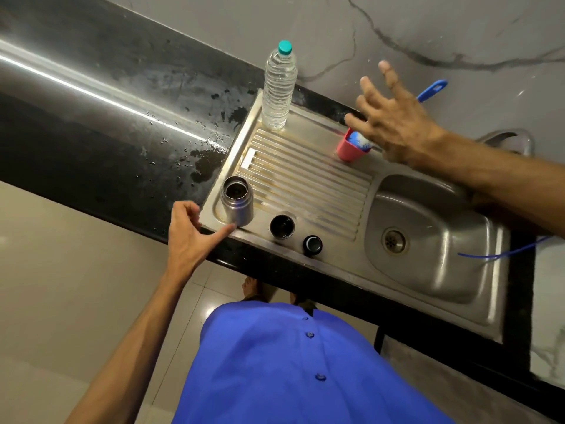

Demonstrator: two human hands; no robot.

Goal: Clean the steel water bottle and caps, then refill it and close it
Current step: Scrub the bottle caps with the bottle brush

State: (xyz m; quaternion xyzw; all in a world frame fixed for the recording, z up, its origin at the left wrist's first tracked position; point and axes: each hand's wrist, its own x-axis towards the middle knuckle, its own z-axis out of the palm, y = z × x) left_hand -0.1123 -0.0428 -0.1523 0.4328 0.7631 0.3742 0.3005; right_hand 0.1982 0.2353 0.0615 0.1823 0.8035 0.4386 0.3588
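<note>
Steel bottle (237, 201) stands upright and uncapped at the front-left corner of the drainboard (305, 179), mouth open. Two dark caps sit to its right along the front edge: the larger cap (282, 227) near the bottle, the smaller cap (312, 244) just beyond it, both apart from the bottle and each other.

Left hand (186, 237): holds nothing, fingers loosely curled, thumb stretched to the bottle's base (touching or just short, can't tell). Right hand (394, 123): fingers spread wide, empty, hovering over the pink cup (348, 148) at the back of the drainboard, which holds a brush (362, 140) with a blue handle (432, 90) sticking out behind the hand.

Judgement: step in hand is picking up the brush to start scrubbing.

How to do it well:
- Take the brush by the handle, not the bristles; lift straight out so the cup doesn't tip (it looks light).
- Wrap the left hand round the bottle body before the brush goes in; a thumb at the base won't stop it sliding on wet steel.
- Move the bottle over the sink basin (428, 234) for scrubbing so runoff goes down the drain.
- Plastic water bottle (279, 87) stands sealed at the back corner, presumably refill water; keep it clear of splashes.

Tabletop (122, 117) left of the drainboard is already wet.
</note>
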